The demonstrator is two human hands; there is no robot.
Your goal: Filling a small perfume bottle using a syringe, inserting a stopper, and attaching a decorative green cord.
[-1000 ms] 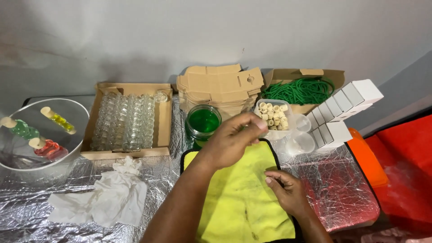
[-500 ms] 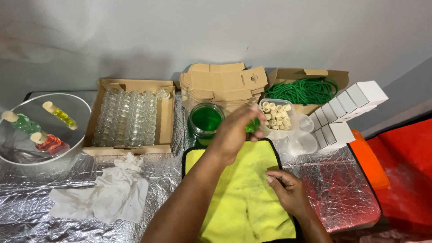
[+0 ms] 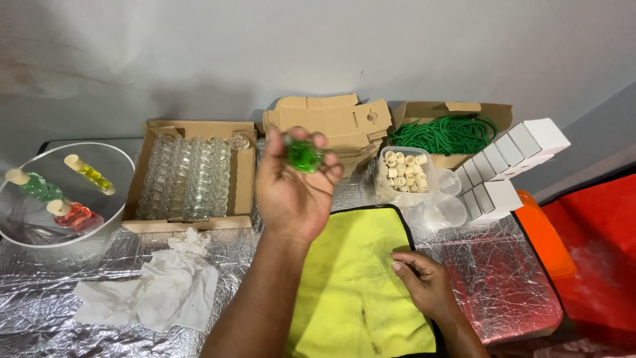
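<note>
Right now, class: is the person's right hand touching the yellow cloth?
Touching. The head view shows the right hand lying flat on the yellow cloth, its fingers pressed onto the fabric with no gap beneath them.

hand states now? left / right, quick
Left hand: raised, fingers closed on a small green-filled glass bottle.
Right hand: holds nothing visible, resting loosely curled on the yellow cloth.

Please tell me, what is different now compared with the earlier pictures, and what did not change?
The left hand, which reached toward the tub of corks before, has drawn back and risen, now holding a small green-filled bottle in its fingertips. The right hand stays resting on the yellow cloth. Boxes and bowl are unmoved.
</note>
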